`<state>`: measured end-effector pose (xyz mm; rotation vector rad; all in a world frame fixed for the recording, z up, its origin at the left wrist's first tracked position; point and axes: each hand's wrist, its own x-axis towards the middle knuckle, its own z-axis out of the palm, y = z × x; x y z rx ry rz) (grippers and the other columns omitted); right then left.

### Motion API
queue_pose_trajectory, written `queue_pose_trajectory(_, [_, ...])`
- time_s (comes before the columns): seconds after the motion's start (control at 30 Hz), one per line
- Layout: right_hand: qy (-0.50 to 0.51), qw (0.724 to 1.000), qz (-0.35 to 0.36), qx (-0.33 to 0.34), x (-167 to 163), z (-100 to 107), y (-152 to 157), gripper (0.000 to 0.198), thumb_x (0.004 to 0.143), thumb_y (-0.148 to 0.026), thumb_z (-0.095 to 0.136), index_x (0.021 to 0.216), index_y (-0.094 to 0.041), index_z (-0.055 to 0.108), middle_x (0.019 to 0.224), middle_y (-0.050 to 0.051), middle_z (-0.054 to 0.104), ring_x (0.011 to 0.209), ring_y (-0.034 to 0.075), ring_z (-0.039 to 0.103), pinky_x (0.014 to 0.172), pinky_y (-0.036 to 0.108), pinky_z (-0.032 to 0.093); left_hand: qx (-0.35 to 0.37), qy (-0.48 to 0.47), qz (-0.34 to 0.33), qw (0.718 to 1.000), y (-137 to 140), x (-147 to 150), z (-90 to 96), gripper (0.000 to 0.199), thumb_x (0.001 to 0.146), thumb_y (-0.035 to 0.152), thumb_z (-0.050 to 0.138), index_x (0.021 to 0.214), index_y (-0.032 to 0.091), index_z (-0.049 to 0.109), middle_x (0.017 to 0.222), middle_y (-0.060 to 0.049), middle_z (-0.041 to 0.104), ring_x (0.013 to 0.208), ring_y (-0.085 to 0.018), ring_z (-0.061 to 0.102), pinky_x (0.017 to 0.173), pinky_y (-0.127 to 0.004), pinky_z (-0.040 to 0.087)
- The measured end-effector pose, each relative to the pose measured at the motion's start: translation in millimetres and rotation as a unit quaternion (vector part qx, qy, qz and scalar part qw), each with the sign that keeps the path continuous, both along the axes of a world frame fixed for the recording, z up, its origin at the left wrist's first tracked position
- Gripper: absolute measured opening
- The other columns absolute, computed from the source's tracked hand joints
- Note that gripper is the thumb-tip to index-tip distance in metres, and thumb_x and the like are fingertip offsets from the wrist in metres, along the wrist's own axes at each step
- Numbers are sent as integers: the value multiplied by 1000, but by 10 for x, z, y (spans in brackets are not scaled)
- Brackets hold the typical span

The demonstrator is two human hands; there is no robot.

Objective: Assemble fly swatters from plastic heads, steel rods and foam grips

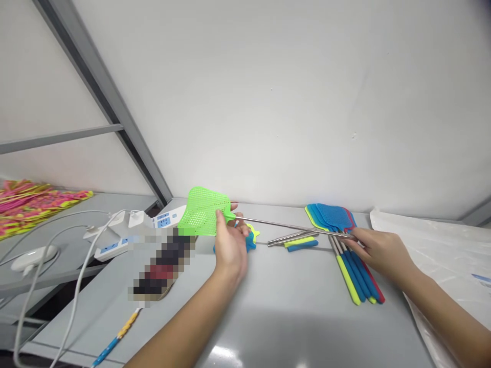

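A bright green fly swatter [207, 210] with a perforated paddle hangs above the grey table, its thin metal rod running to the right. My left hand [231, 248] is closed at the neck, with the thumb on the paddle's edge. Around the rod's far end my right hand [378, 250] is closed; no coloured grip shows there. Below that hand lies a stack of fly swatters [333, 216] with blue, yellow and red parts. Between the hands lie loose metal rods [290, 237] and blue and yellow grips [303, 246]. Blue and yellow plastic pieces [252, 237] are partly hidden behind my left hand.
To the left are white power strips [111, 249] with plugs and cables, and a pixelated object [163, 271] with a blue and yellow cord [115, 337]. Pink and yellow items [34, 204] lie farther left. White plastic sheeting [452, 260] covers the right side. A wall stands behind.
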<state>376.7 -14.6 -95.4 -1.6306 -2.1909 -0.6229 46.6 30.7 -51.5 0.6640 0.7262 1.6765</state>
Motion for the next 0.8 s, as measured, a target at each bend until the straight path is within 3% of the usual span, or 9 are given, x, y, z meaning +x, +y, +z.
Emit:
queue_pose_trajectory(0.17, [11, 1000, -19, -7, 28, 1, 6, 41, 93, -52, 40, 72, -21, 56, 54, -3, 55, 49, 12, 50, 49, 24, 21, -6, 22, 66, 998, 82, -66, 26, 27, 80, 45, 63, 91, 21, 60, 84, 0, 59, 50, -5, 43, 56, -21, 42])
queue_pose_trajectory(0.27, [1, 1000, -26, -6, 22, -4, 2, 42, 93, -52, 39, 69, -20, 53, 53, -3, 54, 47, 12, 50, 48, 24, 20, 15, 69, 81, 994, 122, -70, 15, 24, 80, 40, 65, 92, 20, 63, 98, -3, 64, 54, -5, 43, 55, -20, 41])
queue_pose_trajectory(0.37, [-19, 1000, -19, 4, -62, -12, -8, 44, 95, -51, 36, 67, -20, 49, 52, -3, 54, 45, 11, 48, 48, 25, 18, 26, 119, 91, 988, 102, -10, -46, 23, 80, 39, 64, 90, 18, 63, 94, -3, 65, 57, -6, 45, 55, -19, 39])
queue_pose_trajectory(0.47, [-33, 999, -6, 17, -219, -5, -42, 44, 95, -50, 35, 66, -19, 48, 53, -2, 55, 46, 12, 51, 48, 26, 16, 14, 168, 49, 985, -9, 129, -156, 26, 80, 41, 65, 91, 18, 62, 92, -4, 66, 54, -7, 44, 51, -21, 37])
queue_pose_trajectory(0.57, [-42, 999, 4, 26, -372, 19, -105, 43, 96, -48, 37, 66, -19, 48, 54, -1, 57, 45, 12, 50, 48, 26, 15, -5, 192, -16, 981, -148, 260, -233, 27, 80, 43, 64, 79, 16, 60, 85, -4, 65, 56, -8, 46, 52, -22, 37])
queue_pose_trajectory(0.8, [-34, 999, -9, 26, -476, 51, -159, 43, 96, -48, 36, 65, -20, 46, 53, -2, 56, 43, 12, 48, 48, 27, 15, -7, 145, -44, 988, -220, 301, -164, 21, 80, 39, 66, 87, 20, 58, 96, -1, 65, 55, -5, 44, 49, -21, 35])
